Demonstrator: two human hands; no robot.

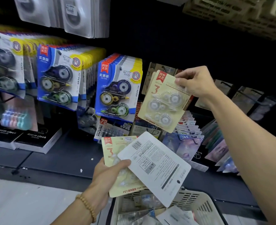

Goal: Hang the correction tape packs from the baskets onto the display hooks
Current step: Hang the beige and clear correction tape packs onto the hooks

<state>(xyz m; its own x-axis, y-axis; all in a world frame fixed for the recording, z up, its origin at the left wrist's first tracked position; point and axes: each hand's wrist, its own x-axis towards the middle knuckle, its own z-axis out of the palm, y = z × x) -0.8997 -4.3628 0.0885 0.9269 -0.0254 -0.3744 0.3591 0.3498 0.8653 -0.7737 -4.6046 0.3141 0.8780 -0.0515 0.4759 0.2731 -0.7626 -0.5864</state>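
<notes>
Shop display: right hand (pixel 194 82) pinches cream pack (pixel 164 101); left hand (pixel 108 173) grips two packs (pixel 153 164).

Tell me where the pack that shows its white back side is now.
In the head view, the white-backed pack is at lower centre, held in the left hand over a cream pack, just above the white basket.

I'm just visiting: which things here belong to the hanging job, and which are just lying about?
In the job: cream pack in right hand; two packs in left hand; basket.
Just about: blue packs; alarm clock boxes.
</notes>
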